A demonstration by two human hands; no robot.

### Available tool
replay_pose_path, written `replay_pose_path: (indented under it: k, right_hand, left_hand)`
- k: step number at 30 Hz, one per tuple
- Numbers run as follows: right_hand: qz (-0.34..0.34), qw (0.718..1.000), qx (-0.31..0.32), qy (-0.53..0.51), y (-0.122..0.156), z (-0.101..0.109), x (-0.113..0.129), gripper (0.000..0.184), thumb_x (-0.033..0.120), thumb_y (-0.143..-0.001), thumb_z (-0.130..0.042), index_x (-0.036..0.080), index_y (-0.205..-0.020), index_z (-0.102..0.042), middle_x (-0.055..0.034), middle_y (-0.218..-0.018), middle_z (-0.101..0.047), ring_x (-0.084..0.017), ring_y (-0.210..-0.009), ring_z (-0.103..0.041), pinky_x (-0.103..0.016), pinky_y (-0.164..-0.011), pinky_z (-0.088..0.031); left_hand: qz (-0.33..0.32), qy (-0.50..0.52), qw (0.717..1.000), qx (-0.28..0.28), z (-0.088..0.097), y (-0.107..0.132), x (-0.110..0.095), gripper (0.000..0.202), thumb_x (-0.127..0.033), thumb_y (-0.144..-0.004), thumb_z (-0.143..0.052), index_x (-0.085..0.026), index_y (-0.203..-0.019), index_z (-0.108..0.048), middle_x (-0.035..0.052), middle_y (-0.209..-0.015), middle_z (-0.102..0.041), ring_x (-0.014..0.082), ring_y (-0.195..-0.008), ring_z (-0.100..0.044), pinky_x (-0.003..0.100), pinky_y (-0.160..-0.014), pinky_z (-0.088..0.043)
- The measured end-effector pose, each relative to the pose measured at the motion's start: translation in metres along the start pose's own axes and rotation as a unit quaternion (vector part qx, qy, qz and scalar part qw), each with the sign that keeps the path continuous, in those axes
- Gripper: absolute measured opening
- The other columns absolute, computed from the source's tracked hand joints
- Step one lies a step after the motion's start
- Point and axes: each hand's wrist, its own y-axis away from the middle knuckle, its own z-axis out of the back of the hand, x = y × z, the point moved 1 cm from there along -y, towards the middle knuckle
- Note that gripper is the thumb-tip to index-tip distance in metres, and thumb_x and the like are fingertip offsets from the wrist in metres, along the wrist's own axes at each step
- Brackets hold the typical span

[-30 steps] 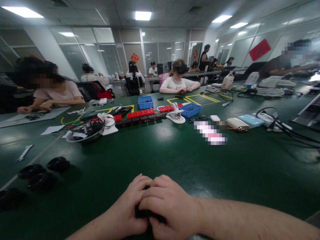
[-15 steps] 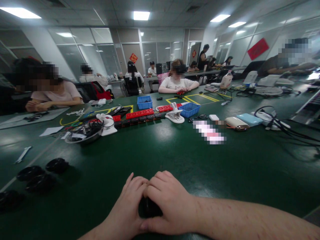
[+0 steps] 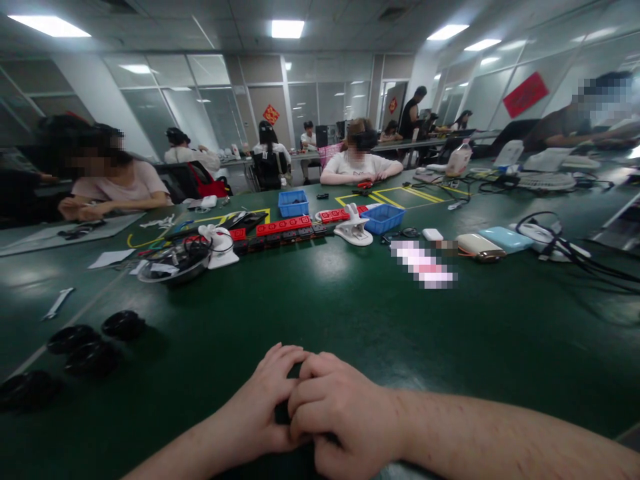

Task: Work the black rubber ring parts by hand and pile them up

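Low over the green table [image 3: 240, 307], at the bottom centre, my left hand [image 3: 265, 393] and my right hand [image 3: 345, 410] meet with curled fingers. Between them they grip a black part [image 3: 283, 412], of which only a dark sliver shows in the gap. Its kind cannot be made out. My right fingers lap over the left fingertips, and both thumbs come together below. Off to the left lie several black, rounded, ring-like pieces, one of them a black piece [image 3: 123, 325] set slightly apart from the others.
A wrench [image 3: 59, 303] lies at the left. Farther back are a metal bowl [image 3: 175, 268] with cables, red-and-black power strips [image 3: 283, 227], white clips [image 3: 353, 230] and blue bins [image 3: 383, 219]. Power banks [image 3: 506, 240] and cables lie at right. People sit around the table.
My right fingers have curled further over the black part, hiding most of it. My left hand has shifted slightly. The whole view has moved a little to the right.
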Motion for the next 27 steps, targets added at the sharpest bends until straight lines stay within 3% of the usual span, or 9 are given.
replay_pose_path:
  k: [3, 6, 10, 13, 18, 22, 27]
  right_hand:
    - [0.003, 1.0, -0.012, 0.001, 0.0, 0.002, 0.003, 0.016, 0.019, -0.062, -0.047, 0.018, -0.073, -0.059, 0.0013, -0.073, -0.062, -0.015, -0.076, -0.046, -0.03, -0.077, -0.036]
    - [-0.032, 0.998, -0.056, 0.012, 0.0, 0.005, 0.004, 0.021, 0.025, -0.064, -0.052, 0.017, -0.083, -0.058, -0.0003, -0.084, -0.062, -0.016, -0.082, -0.047, -0.03, -0.075, -0.036]
    - [-0.116, 0.988, -0.075, 0.063, 0.001, 0.006, 0.003, 0.039, 0.048, -0.068, -0.061, 0.015, -0.089, -0.056, -0.0041, -0.088, -0.06, -0.018, -0.08, -0.047, -0.032, -0.07, -0.035]
    - [-0.16, 0.98, -0.061, 0.102, 0.001, 0.004, 0.002, 0.045, 0.056, -0.064, -0.065, 0.015, -0.081, -0.057, -0.0038, -0.081, -0.059, -0.017, -0.073, -0.045, -0.031, -0.065, -0.033]
    - [-0.148, 0.982, -0.042, 0.111, 0.001, 0.003, 0.001, 0.036, 0.047, -0.066, -0.068, 0.015, -0.078, -0.057, -0.0024, -0.078, -0.06, -0.016, -0.072, -0.045, -0.03, -0.065, -0.034]
    - [-0.107, 0.989, -0.029, 0.095, 0.0, 0.005, 0.0, 0.024, 0.035, -0.069, -0.064, 0.015, -0.081, -0.058, -0.0029, -0.082, -0.061, -0.016, -0.074, -0.046, -0.029, -0.067, -0.036]
    - [-0.048, 0.997, -0.01, 0.055, -0.001, 0.001, 0.0, 0.015, 0.023, -0.065, -0.053, 0.017, -0.077, -0.06, -0.001, -0.075, -0.059, -0.016, -0.072, -0.044, -0.029, -0.063, -0.035]
  left_hand:
    - [-0.007, -0.005, 1.0, 0.009, -0.001, 0.002, 0.001, 0.046, -0.026, -0.067, -0.064, -0.03, -0.112, -0.055, 0.0023, -0.127, -0.045, 0.028, -0.122, -0.037, 0.054, -0.107, -0.014]
    - [0.009, -0.012, 1.0, -0.024, -0.004, 0.003, 0.002, 0.069, -0.034, -0.063, -0.069, -0.027, -0.126, -0.043, 0.0061, -0.126, -0.047, 0.0293, -0.119, -0.04, 0.056, -0.106, -0.015]
    - [0.038, -0.042, 0.994, -0.098, -0.011, 0.004, -0.001, 0.068, -0.05, -0.06, -0.069, -0.019, -0.117, -0.049, 0.0104, -0.117, -0.053, 0.0323, -0.113, -0.046, 0.061, -0.104, -0.018]
    - [0.051, -0.056, 0.988, -0.132, -0.015, 0.005, -0.007, 0.055, -0.048, -0.058, -0.069, -0.019, -0.102, -0.054, 0.0086, -0.104, -0.057, 0.031, -0.103, -0.052, 0.062, -0.102, -0.019]
    - [0.052, -0.06, 0.987, -0.143, -0.016, 0.005, -0.011, 0.029, -0.031, -0.061, -0.066, -0.021, -0.087, -0.057, 0.0052, -0.095, -0.059, 0.0259, -0.094, -0.055, 0.058, -0.103, -0.019]
    - [0.029, -0.031, 0.992, -0.117, -0.013, 0.001, -0.007, 0.033, -0.024, -0.057, -0.065, -0.021, -0.09, -0.059, 0.0051, -0.1, -0.057, 0.0258, -0.1, -0.051, 0.054, -0.104, -0.021]
    - [0.012, 0.016, 0.999, -0.036, -0.002, -0.005, -0.001, 0.037, -0.017, -0.055, -0.067, -0.025, -0.091, -0.063, 0.0024, -0.113, -0.051, 0.0264, -0.112, -0.043, 0.05, -0.106, -0.02]
